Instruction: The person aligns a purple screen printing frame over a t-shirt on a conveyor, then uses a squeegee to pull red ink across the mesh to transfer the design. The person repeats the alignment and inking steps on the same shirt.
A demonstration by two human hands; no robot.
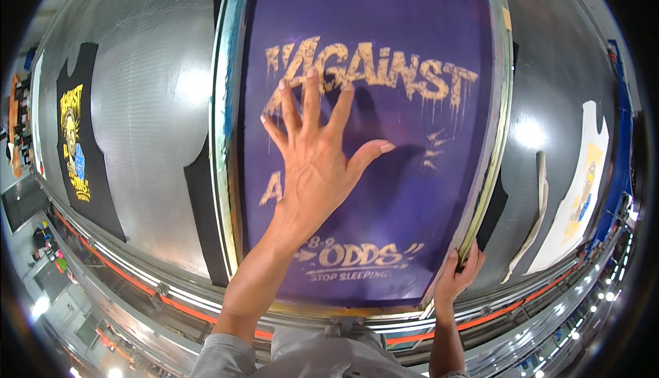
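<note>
A screen-printing frame [499, 138] with purple mesh [384, 199] lies in front of me, its stencil of dripping lettering showing pale tan. My left hand [312, 162] is spread palm down over the upper-left lettering, fingers apart, holding nothing. Whether its palm touches the mesh or hovers just above, I cannot tell. At the frame's lower right corner, the fingers of my right hand [456, 278] close around the edge. Beneath the frame a black garment [204, 217] sticks out on both sides, its middle hidden.
The frame rests over a long grey metal table [147, 103]. To the left lies a black garment [103, 179] with a yellow and blue print. At the right are a white printed garment [573, 203] and a narrow strip of pale cloth [539, 206]. An orange rail [130, 275] runs along the near edge.
</note>
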